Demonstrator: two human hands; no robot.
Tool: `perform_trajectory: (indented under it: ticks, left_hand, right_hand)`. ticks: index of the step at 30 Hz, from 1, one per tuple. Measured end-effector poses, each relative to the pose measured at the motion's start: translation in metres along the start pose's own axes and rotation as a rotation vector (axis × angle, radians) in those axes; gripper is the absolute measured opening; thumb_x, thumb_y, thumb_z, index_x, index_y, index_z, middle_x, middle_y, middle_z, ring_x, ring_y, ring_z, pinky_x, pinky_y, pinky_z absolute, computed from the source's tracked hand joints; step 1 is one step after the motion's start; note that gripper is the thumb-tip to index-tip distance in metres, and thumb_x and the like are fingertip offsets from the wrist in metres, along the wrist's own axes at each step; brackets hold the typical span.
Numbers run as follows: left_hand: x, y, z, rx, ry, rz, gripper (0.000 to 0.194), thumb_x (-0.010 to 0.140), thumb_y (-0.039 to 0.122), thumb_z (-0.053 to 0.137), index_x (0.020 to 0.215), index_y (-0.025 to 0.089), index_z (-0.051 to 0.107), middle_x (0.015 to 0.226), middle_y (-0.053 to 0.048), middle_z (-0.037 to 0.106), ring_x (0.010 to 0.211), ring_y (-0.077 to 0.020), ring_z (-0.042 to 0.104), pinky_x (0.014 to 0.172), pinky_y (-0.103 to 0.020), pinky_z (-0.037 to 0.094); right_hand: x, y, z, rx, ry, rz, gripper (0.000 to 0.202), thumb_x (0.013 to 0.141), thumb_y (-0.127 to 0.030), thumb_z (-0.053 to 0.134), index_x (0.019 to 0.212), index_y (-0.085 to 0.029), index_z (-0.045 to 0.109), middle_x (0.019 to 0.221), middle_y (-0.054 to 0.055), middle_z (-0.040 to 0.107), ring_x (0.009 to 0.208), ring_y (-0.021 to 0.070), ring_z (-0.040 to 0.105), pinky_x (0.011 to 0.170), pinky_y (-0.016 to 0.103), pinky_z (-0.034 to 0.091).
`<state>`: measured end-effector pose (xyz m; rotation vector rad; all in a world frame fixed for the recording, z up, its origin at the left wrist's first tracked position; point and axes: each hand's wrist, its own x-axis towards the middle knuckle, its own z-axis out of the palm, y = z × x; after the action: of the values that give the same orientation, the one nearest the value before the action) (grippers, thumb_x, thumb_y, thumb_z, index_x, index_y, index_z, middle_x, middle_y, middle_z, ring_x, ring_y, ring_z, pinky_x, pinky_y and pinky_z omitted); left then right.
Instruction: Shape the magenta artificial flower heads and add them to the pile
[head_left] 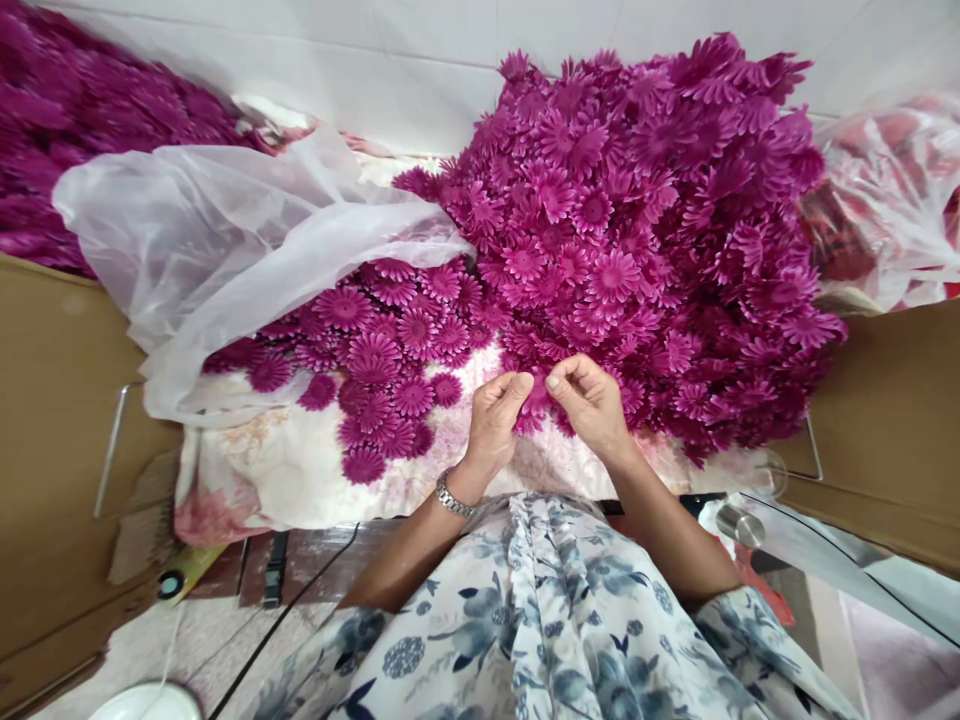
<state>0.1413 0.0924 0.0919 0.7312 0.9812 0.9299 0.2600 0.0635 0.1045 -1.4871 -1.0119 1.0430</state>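
My left hand (495, 420), with a metal watch (454, 494) at its wrist, is closed in a pinch, thumb pressed on the fingers. Close beside it, my right hand (590, 402) also pinches, its thumb and index fingertips together. Anything between the fingertips is too small to make out. Both hands are over the front edge of a large heap of magenta artificial flower heads (615, 275). A smaller spread of the same flower heads (375, 360) lies to the left on a pale patterned cloth (285, 465).
A translucent white plastic bag (247, 250) partly covers the left flowers. More magenta flowers (127, 120) are piled at the far left. Cardboard boxes stand at left (60, 420) and right (892, 420). A clear bag with red contents (889, 200) sits at the right, before the white wall (435, 80).
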Motion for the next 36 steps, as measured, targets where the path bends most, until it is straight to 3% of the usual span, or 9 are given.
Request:
perform_trajectory:
  ticks: [5, 9, 12, 15, 17, 20, 24, 28, 36]
  left_hand:
    - [-0.001, -0.004, -0.01, -0.04, -0.101, -0.053, 0.036, 0.067, 0.045, 0.071, 0.059, 0.017, 0.049, 0.056, 0.005, 0.039, 0.051, -0.0073, 0.033, 0.048, -0.022, 0.028]
    - [0.002, -0.005, -0.012, -0.017, -0.015, -0.033, 0.032, 0.067, 0.043, 0.071, 0.061, 0.018, 0.052, 0.057, 0.004, 0.042, 0.051, -0.0079, 0.035, 0.048, -0.022, 0.029]
    - [0.004, 0.0, -0.007, 0.011, 0.083, 0.074, 0.03, 0.07, 0.041, 0.069, 0.061, 0.018, 0.052, 0.056, 0.005, 0.043, 0.051, -0.0082, 0.035, 0.051, -0.022, 0.031]
    - [0.005, 0.004, -0.001, 0.12, 0.112, 0.208, 0.026, 0.073, 0.037, 0.067, 0.06, 0.018, 0.055, 0.057, 0.004, 0.047, 0.056, -0.0093, 0.039, 0.056, -0.023, 0.033]
    - [0.004, 0.006, 0.002, 0.182, 0.1, 0.237, 0.023, 0.073, 0.034, 0.067, 0.059, 0.018, 0.057, 0.058, 0.003, 0.049, 0.058, -0.01, 0.042, 0.058, -0.023, 0.035]
    - [0.002, 0.004, 0.001, 0.131, 0.036, 0.175, 0.018, 0.072, 0.034, 0.067, 0.065, 0.019, 0.061, 0.063, 0.002, 0.053, 0.062, -0.0107, 0.046, 0.061, -0.023, 0.037]
    - [0.0, -0.002, -0.004, -0.047, -0.104, 0.06, 0.019, 0.065, 0.028, 0.073, 0.078, 0.02, 0.062, 0.073, 0.002, 0.057, 0.066, -0.0103, 0.05, 0.063, -0.022, 0.04]
    - [0.001, -0.006, -0.008, -0.05, -0.101, 0.033, 0.014, 0.063, 0.018, 0.071, 0.071, 0.018, 0.06, 0.065, 0.004, 0.054, 0.057, -0.0078, 0.046, 0.055, -0.02, 0.037]
    - [-0.003, 0.002, -0.003, -0.091, -0.111, -0.045, 0.017, 0.062, 0.021, 0.072, 0.075, 0.018, 0.061, 0.069, 0.003, 0.055, 0.057, -0.0071, 0.047, 0.053, -0.02, 0.038]
  right_hand:
    - [0.028, -0.011, -0.034, -0.322, 0.432, -0.29, 0.015, 0.083, -0.033, 0.054, 0.076, -0.02, 0.052, 0.069, -0.002, 0.052, 0.063, 0.0104, 0.049, 0.062, 0.025, 0.042]
    - [0.044, -0.03, -0.059, -0.672, 0.655, -0.493, 0.023, 0.085, -0.034, 0.052, 0.103, -0.02, 0.056, 0.089, 0.006, 0.058, 0.082, 0.018, 0.054, 0.073, 0.035, 0.045]
    - [0.028, -0.03, -0.043, -0.644, 0.424, -0.434, 0.03, 0.083, -0.035, 0.056, 0.11, -0.022, 0.055, 0.093, 0.007, 0.058, 0.086, 0.0194, 0.054, 0.075, 0.036, 0.046]
    - [0.004, -0.016, -0.012, -0.398, -0.034, -0.196, 0.024, 0.079, -0.037, 0.061, 0.096, -0.021, 0.057, 0.078, 0.0, 0.058, 0.069, 0.0132, 0.054, 0.065, 0.028, 0.046]
    - [-0.005, -0.006, 0.001, -0.24, -0.144, -0.081, 0.019, 0.08, -0.038, 0.059, 0.084, -0.02, 0.056, 0.069, -0.003, 0.055, 0.061, 0.0104, 0.05, 0.059, 0.024, 0.043]
    - [-0.007, 0.001, 0.005, -0.17, -0.079, -0.056, 0.016, 0.081, -0.035, 0.056, 0.078, -0.019, 0.056, 0.065, -0.003, 0.054, 0.059, 0.0094, 0.049, 0.058, 0.023, 0.041]
    - [-0.004, -0.001, -0.002, -0.293, -0.003, -0.149, 0.014, 0.082, -0.032, 0.055, 0.077, -0.019, 0.057, 0.067, -0.002, 0.055, 0.061, 0.0104, 0.049, 0.06, 0.024, 0.04]
    - [-0.004, -0.002, -0.003, -0.397, 0.038, -0.249, 0.018, 0.084, -0.031, 0.053, 0.07, -0.02, 0.052, 0.066, -0.002, 0.049, 0.062, 0.011, 0.047, 0.06, 0.025, 0.038]
    - [-0.004, -0.001, 0.002, -0.437, 0.019, -0.234, 0.037, 0.089, -0.036, 0.042, 0.056, -0.021, 0.034, 0.053, -0.005, 0.033, 0.05, 0.0085, 0.033, 0.051, 0.024, 0.028]
